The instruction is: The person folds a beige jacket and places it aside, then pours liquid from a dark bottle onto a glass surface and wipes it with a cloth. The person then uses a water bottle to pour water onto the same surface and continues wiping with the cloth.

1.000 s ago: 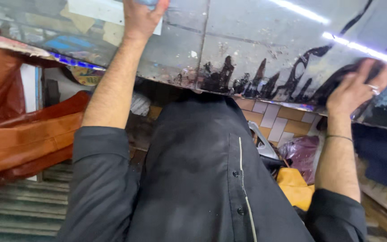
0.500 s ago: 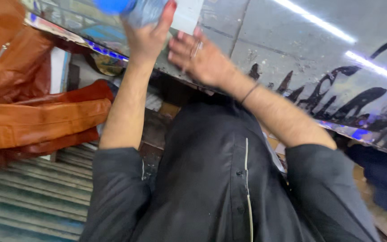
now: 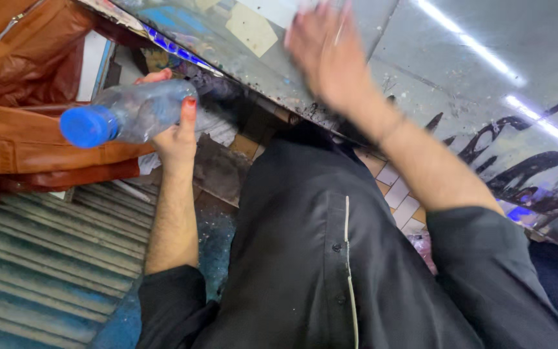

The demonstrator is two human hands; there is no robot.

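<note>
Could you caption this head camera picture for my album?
Left hand holds a blue-capped clear bottle; blurred right hand presses a worn metal tabletop.

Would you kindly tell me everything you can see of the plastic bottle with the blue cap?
The bottle is clear, slightly crinkled plastic, closed with a round blue screw cap. It lies nearly horizontal in the air, cap pointing left towards the camera. The left hand grips its far end, thumb along the near side and fingers wrapped over the top. Whether it holds liquid is unclear. Behind it hang brown leather goods; nothing else touches it.
</note>
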